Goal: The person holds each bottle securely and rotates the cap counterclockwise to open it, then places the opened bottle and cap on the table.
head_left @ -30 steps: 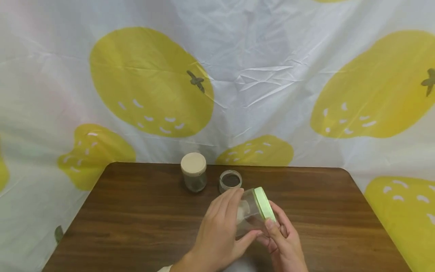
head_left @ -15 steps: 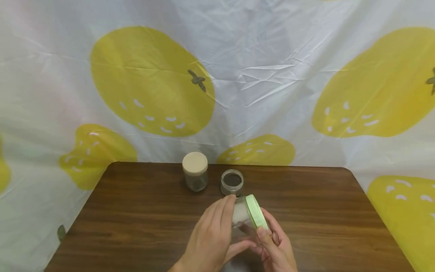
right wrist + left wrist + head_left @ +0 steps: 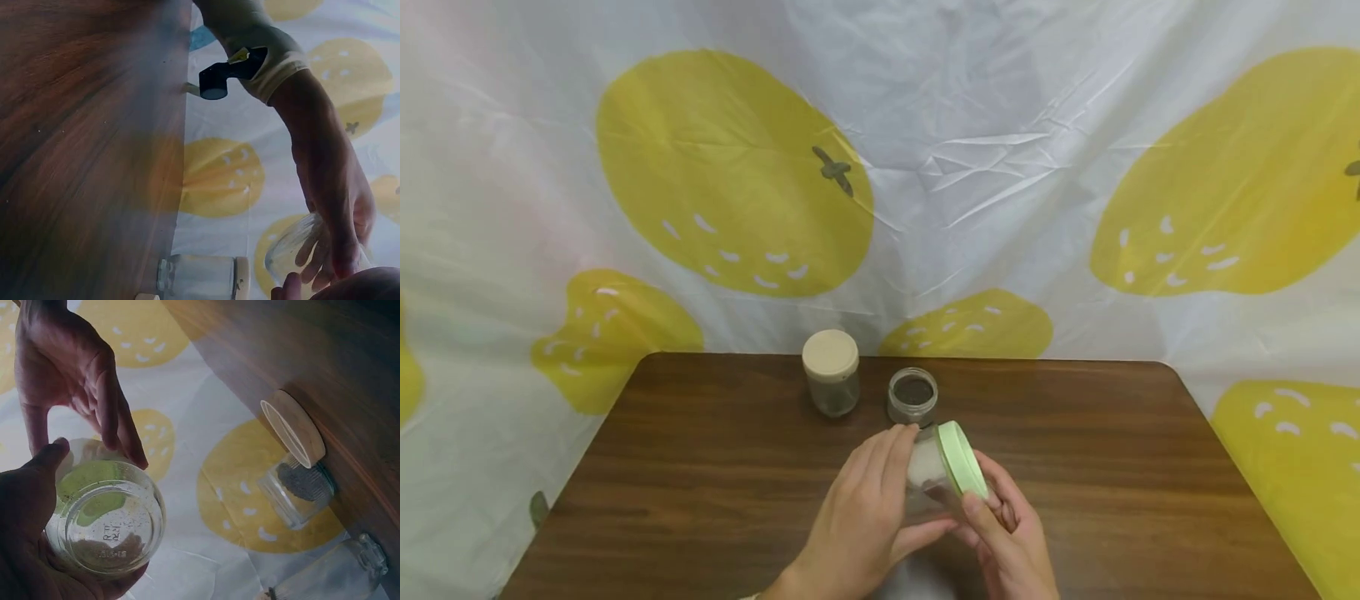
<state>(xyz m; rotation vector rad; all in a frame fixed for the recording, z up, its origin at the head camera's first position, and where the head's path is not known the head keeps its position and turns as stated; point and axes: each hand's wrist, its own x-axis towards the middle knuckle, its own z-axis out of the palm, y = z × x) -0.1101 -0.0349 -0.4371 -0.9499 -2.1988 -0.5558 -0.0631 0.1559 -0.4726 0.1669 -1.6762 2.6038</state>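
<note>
A clear glass jar [image 3: 927, 471] with a light green lid [image 3: 963, 460] is held tilted above the table, whitish stuff inside. My left hand [image 3: 865, 508] wraps around the jar's body, its fingers over the far side and thumb underneath. My right hand [image 3: 1011, 533] grips the lid's rim with the thumb on the near side. In the left wrist view the jar's embossed base [image 3: 112, 537] faces the camera. Behind the hands stands a small open jar [image 3: 912, 398] with dark contents. A taller jar [image 3: 832, 393] with a cream lid [image 3: 831, 354] stands left of it.
A wooden ring-like lid [image 3: 294, 428] sits beside the small jar in the left wrist view; in the head view it is hidden. The dark wooden table [image 3: 1150, 500] ends at a white curtain [image 3: 985, 225] printed with yellow fruit.
Both hands and the green-lidded jar have shifted a little left and towards me, mostly in the first half second. The two standing jars have stayed in place.
</note>
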